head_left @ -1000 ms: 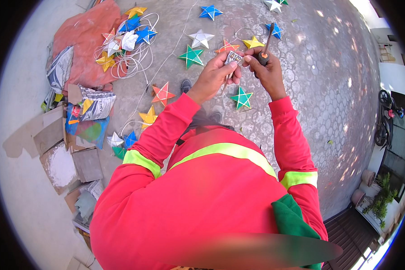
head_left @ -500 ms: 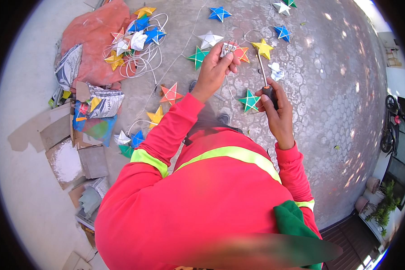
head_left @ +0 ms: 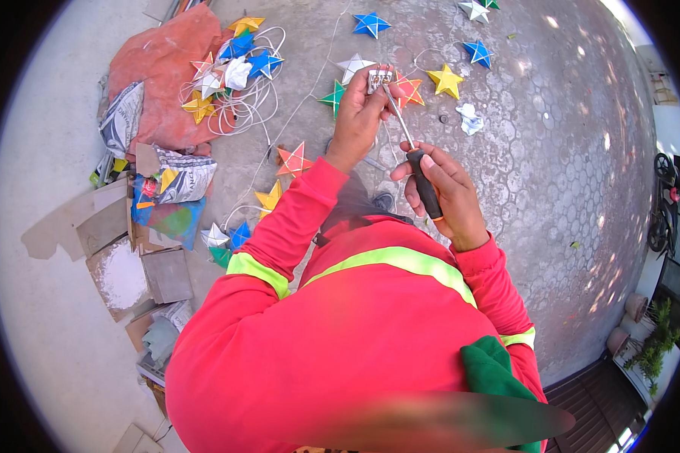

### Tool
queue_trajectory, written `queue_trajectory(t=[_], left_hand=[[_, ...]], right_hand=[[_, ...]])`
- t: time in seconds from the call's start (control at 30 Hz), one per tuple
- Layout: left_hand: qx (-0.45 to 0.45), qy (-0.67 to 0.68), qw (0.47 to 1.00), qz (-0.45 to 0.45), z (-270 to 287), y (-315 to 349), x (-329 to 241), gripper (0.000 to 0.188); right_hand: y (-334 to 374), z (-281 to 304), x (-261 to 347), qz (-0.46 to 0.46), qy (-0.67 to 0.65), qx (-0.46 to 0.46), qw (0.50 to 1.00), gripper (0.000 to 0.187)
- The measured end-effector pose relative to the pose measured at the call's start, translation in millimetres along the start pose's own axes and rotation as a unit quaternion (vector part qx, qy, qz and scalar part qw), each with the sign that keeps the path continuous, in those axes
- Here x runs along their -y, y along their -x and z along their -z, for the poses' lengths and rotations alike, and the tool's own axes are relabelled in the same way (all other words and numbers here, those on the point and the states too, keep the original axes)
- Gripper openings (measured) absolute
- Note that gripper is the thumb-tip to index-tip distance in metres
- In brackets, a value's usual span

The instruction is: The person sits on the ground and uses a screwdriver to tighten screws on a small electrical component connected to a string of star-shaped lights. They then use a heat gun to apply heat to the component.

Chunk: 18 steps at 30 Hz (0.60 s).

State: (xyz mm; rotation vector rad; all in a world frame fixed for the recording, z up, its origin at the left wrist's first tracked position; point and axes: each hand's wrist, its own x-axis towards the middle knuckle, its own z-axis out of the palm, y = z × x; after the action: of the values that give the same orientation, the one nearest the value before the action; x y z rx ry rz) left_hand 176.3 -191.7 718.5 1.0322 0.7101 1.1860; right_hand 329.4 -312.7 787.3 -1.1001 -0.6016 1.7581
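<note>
Up ahead of my body, my left hand (head_left: pixel 357 119) pinches a small white electrical plug (head_left: pixel 380 78), with metal parts showing in its face. The fingers of my right hand (head_left: pixel 455 195) are wrapped round the black handle of a screwdriver (head_left: pixel 426 185). Its slim metal shaft slants up and left, and the tip meets the plug; whether it sits in a screw is too small to tell. Behind the left hand lie a white star lantern (head_left: pixel 353 66), a partly covered green star (head_left: pixel 331 99) and a red-orange star (head_left: pixel 409 90).
More star lanterns lie on the paved ground (head_left: pixel 536 174), among them a yellow star (head_left: pixel 445 80) and an orange star (head_left: pixel 294 159). A white cord coil (head_left: pixel 242 113) with stars rests by a reddish sack (head_left: pixel 155 72) at left. Cardboard (head_left: pixel 166 275) stands against the wall.
My right hand has moved left and slightly down, tilting the screwdriver so its tip reaches the plug. The green star that was beside that hand is now hidden. My left hand keeps the plug.
</note>
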Motion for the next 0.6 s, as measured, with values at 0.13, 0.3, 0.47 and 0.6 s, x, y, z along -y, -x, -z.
queue_trajectory(t=[0.13, 0.3, 0.47, 0.6], left_hand=[[-0.014, 0.028, 0.999, -0.024, -3, -1, 1, 0.029], [-0.01, 0.013, 0.999, -0.04, -1, -3, 2, 0.028], [-0.019, -0.018, 0.999, -0.026, 1, -3, -1, 0.027], [-0.045, -0.055, 0.997, -0.04, -2, -4, -2, 0.028]], right_hand=[[-2, -3, 1, -0.006, -0.034, 0.002, 0.999, 0.04], [-2, 4, 1, 0.022, 0.085, -0.006, 0.996, 0.037], [-2, 10, 9, 0.281, 0.531, -0.082, 0.795, 0.043], [-3, 14, 21, 0.318, 0.626, -0.08, 0.708, 0.053]])
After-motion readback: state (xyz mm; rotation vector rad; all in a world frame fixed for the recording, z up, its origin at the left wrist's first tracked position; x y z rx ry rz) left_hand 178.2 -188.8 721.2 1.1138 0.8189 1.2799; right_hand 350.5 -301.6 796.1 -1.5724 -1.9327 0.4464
